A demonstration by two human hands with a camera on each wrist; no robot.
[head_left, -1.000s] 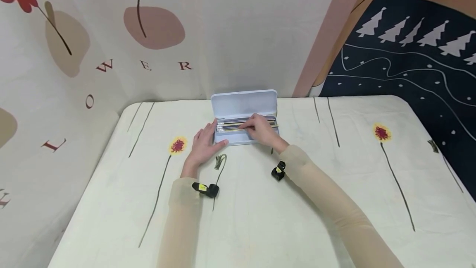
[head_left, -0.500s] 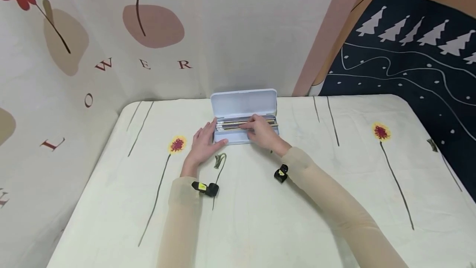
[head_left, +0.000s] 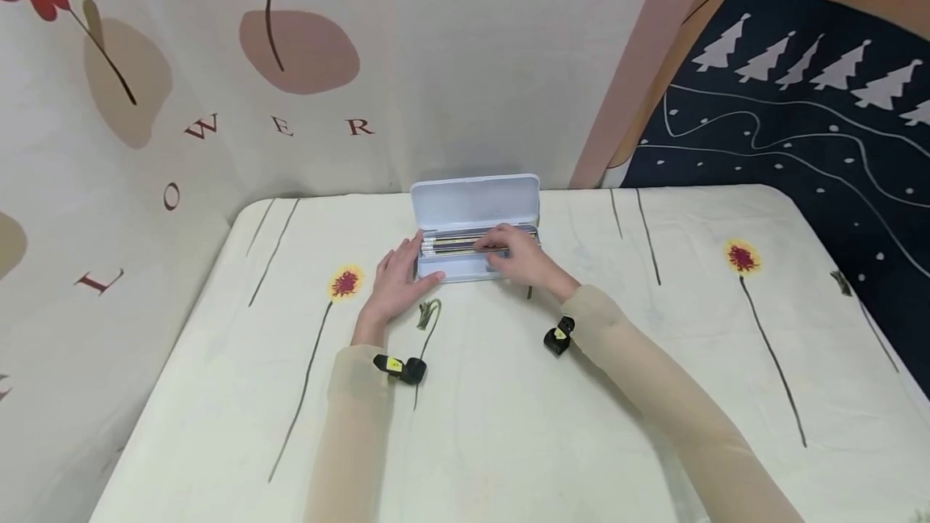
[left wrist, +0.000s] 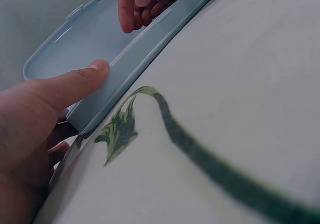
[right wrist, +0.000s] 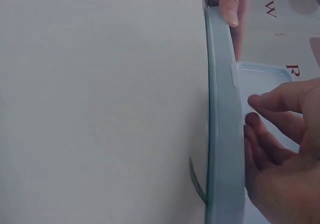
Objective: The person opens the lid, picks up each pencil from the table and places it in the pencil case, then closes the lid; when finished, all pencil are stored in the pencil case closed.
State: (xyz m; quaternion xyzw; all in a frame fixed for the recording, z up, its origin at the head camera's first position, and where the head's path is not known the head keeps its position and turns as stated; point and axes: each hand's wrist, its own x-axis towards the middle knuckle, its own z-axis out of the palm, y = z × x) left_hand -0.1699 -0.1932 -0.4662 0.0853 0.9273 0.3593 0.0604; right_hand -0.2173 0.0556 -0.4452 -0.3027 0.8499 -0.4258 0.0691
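An open light-blue pencil case (head_left: 465, 269) lies near the far edge of the table, its lid (head_left: 475, 202) raised at the back. Several striped pencils (head_left: 446, 245) lie lengthwise inside, with white ends to the left. My left hand (head_left: 395, 281) holds the case's left end, thumb (left wrist: 92, 74) on the front wall and fingers around the side. Over the pencils is my right hand (head_left: 519, 257). In the right wrist view its thumb and index finger (right wrist: 255, 102) stand slightly apart, and I see nothing between them. The hand covers the pencils' right part.
A white cloth (head_left: 479, 426) printed with flowers covers the table. Behind the case hangs a pale printed curtain (head_left: 472, 63). A dark cloth with white trees (head_left: 785, 127) hangs at the right. Each wrist carries a small black camera (head_left: 414, 370).
My right hand has shifted slightly right and toward me over the pencils, and its wrist has moved right. My left hand stays on the case's left end.
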